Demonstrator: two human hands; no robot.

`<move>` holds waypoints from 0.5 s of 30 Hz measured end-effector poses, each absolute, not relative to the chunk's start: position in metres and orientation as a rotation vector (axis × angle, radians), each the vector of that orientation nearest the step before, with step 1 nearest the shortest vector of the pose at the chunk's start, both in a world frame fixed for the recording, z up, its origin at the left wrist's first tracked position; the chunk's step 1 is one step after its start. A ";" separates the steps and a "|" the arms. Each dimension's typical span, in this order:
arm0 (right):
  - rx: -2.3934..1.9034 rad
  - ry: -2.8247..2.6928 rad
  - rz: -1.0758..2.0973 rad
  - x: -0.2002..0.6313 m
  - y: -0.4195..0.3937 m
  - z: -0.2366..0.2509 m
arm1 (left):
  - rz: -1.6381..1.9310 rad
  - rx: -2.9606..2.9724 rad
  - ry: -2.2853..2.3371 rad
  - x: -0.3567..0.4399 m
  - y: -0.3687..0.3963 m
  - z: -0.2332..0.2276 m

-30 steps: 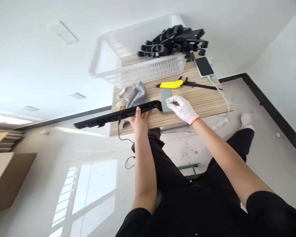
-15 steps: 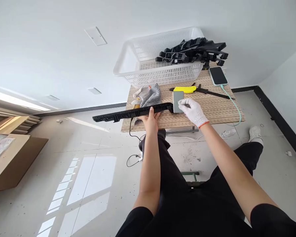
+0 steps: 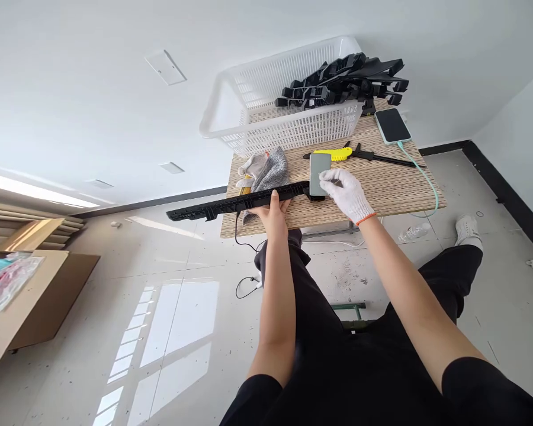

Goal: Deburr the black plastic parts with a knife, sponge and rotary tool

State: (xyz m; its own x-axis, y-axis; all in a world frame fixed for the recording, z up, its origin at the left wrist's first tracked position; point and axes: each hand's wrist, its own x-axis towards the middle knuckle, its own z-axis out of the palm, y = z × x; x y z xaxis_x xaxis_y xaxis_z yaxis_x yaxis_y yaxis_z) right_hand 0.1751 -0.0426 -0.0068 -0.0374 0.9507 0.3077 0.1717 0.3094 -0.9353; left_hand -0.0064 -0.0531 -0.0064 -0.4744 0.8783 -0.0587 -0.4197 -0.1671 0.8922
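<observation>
White basket (image 3: 266, 127) sits at the far end of the counter (image 3: 395, 189), black parts (image 3: 344, 83) piled in its right side. Phone (image 3: 391, 125) right of the basket, cable (image 3: 421, 177) plugged in and running off the counter edge. Yellow knife (image 3: 333, 154) and black tool (image 3: 382, 158) just in front of the basket. Grey cloth (image 3: 270, 170) and glove (image 3: 251, 168) in front of its left half. Cardboard box (image 3: 31, 302) far left on the floor.

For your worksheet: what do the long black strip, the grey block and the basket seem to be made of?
Long black strip: probably moulded plastic, matt, with ribbed detail. Grey block: smooth, dull grey; perhaps stone or metal, not clear. Basket: white plastic, slightly glossy, with perforated lattice walls.
</observation>
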 end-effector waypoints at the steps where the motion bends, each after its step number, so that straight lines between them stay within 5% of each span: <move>1: -1.082 -1.515 0.880 0.174 -0.043 -0.006 | 1.799 0.624 1.141 -0.006 -0.054 -0.007; 8: -1.244 -1.709 0.528 0.166 -0.049 -0.003 | 1.742 0.677 1.129 0.005 -0.058 -0.006; 15: -1.275 -1.775 0.612 0.167 -0.043 -0.004 | 1.739 0.742 1.135 0.017 -0.058 -0.009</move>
